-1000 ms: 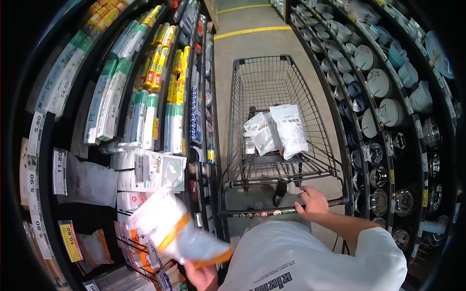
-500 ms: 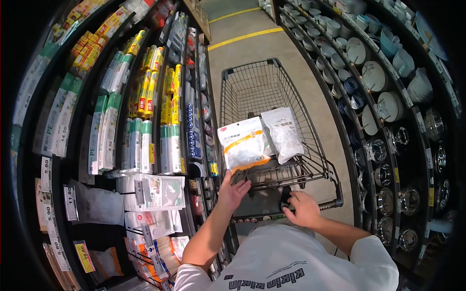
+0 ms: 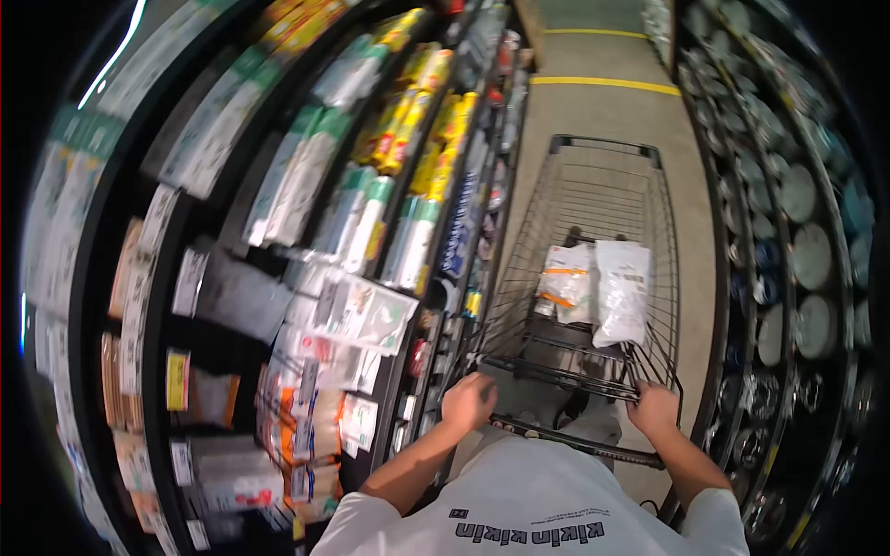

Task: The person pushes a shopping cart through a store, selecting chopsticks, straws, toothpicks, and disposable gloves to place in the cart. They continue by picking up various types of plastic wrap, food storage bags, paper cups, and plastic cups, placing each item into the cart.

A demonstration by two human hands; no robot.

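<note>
A black wire shopping cart (image 3: 607,144) stands in the aisle in front of me. My left hand (image 3: 470,401), slightly blurred, is curled at the cart's near left corner, beside the handle bar. At the near right corner, my right hand (image 3: 655,406) is closed around the cart's frame. Inside the cart lie two packages side by side: a white and orange plastic pack (image 3: 567,278) and, to its right, a larger white bag (image 3: 622,289). Neither hand touches them.
Shelves on the left hold boxed rolls (image 3: 297,176), yellow packs (image 3: 394,130) and hanging bags (image 3: 371,315). Shelves of bowls and plates (image 3: 797,193) line the right side close to the cart. A yellow floor line (image 3: 607,84) crosses the aisle ahead.
My left hand has left the orange-edged pack and moved back to the cart's near left corner. My right hand has moved onto the right corner. Both packages now lie farther forward. The view has turned left.
</note>
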